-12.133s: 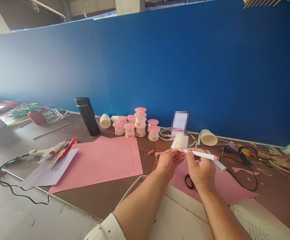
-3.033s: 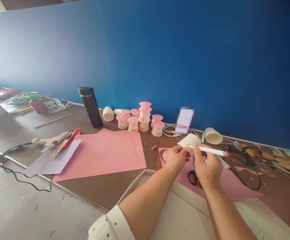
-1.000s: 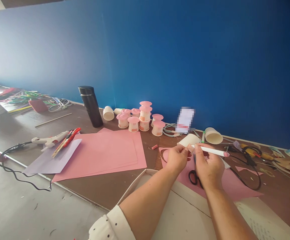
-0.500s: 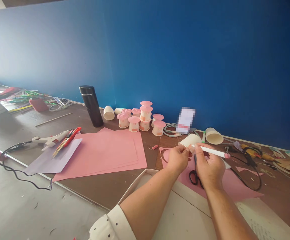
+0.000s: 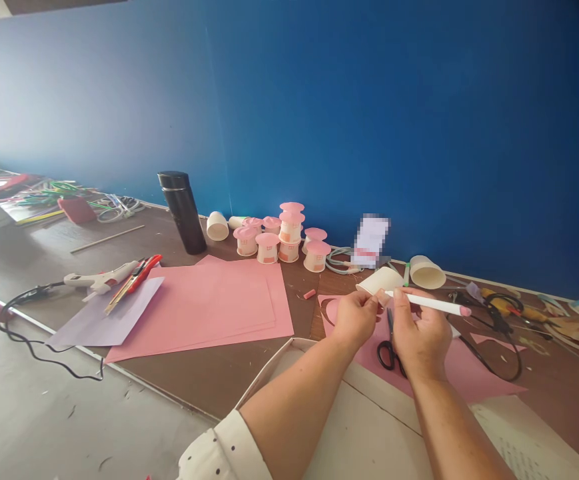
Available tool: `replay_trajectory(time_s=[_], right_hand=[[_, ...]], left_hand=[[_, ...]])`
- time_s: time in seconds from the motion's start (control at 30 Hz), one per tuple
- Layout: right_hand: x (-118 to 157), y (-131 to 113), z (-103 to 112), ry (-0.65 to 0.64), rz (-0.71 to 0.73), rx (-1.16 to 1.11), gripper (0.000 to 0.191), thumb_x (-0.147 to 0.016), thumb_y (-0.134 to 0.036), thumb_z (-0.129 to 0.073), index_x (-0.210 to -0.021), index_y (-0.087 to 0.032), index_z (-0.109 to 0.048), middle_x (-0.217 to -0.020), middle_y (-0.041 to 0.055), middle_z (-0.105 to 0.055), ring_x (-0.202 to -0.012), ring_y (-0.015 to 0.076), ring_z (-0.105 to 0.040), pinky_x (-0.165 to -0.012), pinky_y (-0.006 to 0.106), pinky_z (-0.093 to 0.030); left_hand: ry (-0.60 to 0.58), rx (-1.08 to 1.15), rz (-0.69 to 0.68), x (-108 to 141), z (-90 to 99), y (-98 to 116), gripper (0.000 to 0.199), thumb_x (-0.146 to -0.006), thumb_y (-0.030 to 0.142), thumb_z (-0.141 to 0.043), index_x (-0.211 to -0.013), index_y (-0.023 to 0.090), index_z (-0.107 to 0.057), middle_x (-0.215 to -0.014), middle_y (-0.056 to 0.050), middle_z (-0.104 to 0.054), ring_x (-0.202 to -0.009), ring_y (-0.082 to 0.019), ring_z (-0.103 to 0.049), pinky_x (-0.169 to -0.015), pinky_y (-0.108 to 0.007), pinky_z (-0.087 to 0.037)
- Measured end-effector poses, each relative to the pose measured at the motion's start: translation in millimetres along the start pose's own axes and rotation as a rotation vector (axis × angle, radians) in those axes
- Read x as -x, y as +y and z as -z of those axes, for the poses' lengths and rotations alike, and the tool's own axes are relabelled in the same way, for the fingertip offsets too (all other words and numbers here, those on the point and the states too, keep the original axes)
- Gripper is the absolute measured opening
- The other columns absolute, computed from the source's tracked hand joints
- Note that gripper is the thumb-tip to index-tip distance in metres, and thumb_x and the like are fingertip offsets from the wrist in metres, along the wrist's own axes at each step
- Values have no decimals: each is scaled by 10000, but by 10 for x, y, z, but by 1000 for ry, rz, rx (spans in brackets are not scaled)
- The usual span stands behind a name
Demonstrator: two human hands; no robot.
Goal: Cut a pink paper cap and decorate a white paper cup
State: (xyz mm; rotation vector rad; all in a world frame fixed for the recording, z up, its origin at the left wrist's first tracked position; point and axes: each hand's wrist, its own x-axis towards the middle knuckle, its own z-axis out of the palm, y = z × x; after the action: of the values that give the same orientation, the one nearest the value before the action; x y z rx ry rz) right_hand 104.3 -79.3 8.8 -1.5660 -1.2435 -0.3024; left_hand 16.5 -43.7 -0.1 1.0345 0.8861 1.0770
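My left hand [image 5: 356, 321] is closed on a white paper cup [image 5: 380, 281], which lies tilted on its side in front of me. Between the fingers of my right hand [image 5: 424, 337] is a white marker [image 5: 432, 303] with a pink end, its tip pointing left at the cup. Whether the tip touches the cup is hidden by my fingers. Under my hands lies pink paper [image 5: 462, 370], and black-handled scissors [image 5: 386, 355] rest on it. A small pink cap [image 5: 310, 294] sits on the table left of my hands.
Several paper cups with pink tops [image 5: 268, 248] stand by the blue wall. A black flask [image 5: 184, 213], pink sheets [image 5: 209, 300], a glue gun [image 5: 102, 277] and a red cutter [image 5: 136, 280] are to the left. Another cup [image 5: 428, 272] and cables [image 5: 506, 313] lie to the right.
The marker has shifted slightly to the right with my right hand, its tip now further from my left fingers. My left hand and the cup have stayed in place.
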Motion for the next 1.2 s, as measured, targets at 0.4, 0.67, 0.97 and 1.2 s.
replay_trajectory(time_s=[0.4, 0.67, 0.97, 1.2], right_hand=[[2, -14, 12, 2, -13, -18, 279, -836, -417, -533, -862, -169, -658, -795, 79, -674, -715, 195, -596, -724, 312, -438], [11, 2, 4, -40, -14, -17, 294, -835, -432, -524, -855, -170, -658, -736, 74, -665, -707, 204, -595, -708, 316, -434], [8, 8, -1, -28, -10, -15, 302, -840, -430, -514, -851, -164, -656, -728, 75, -660, -703, 202, -594, -704, 311, -434], [14, 0, -5, -24, -11, -15, 300, -835, -434, -520, -849, -167, -658, -738, 77, -667, -705, 206, -598, -709, 316, -434]], left_hand=[[27, 88, 81, 43, 6, 84, 191, -775, 247, -594, -623, 131, -589, -651, -46, -591, -625, -111, -573, -621, -237, -505], [40, 105, 89, 55, 5, 95, 204, -763, 268, -625, -619, 125, -604, -658, -54, -608, -624, -113, -581, -639, -257, -519], [39, 111, 99, 57, 7, 105, 180, -770, 233, -608, -630, 119, -610, -665, -65, -618, -623, -117, -594, -629, -248, -519], [35, 117, 112, 58, 5, 115, 180, -789, 218, -580, -641, 117, -599, -647, -53, -594, -611, -110, -588, -622, -236, -517]])
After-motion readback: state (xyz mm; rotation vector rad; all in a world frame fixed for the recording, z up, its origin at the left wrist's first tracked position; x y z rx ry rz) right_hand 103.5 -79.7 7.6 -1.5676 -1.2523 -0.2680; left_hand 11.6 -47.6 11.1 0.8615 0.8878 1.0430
